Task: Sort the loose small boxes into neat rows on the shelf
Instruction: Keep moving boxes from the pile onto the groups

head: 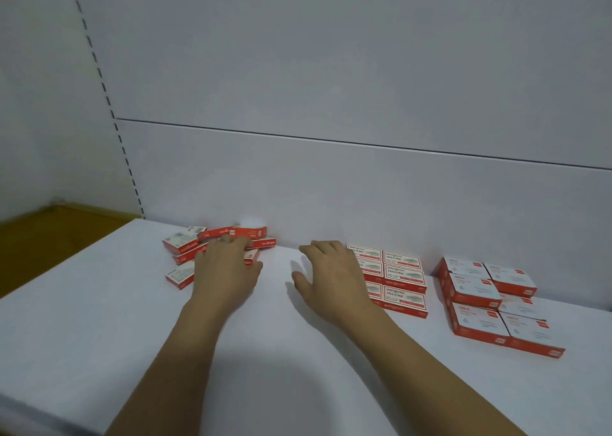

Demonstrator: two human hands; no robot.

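A loose heap of small red-and-white boxes (185,245) lies at the back left of the white shelf (99,319). My left hand (225,270) rests palm down on that heap, fingers spread over several boxes; whether it grips one is hidden. Right of it, small boxes stand in neat rows (402,281) against the back panel. My right hand (334,273) hovers open, palm down, at the left edge of those rows and covers their left column. No box shows in it.
A second block of larger red-and-white boxes (490,299) is stacked at the right. The grey back panel (331,177) closes the shelf behind. A slotted upright (109,104) marks the left end, with a brown wooden surface (43,236) beyond it.
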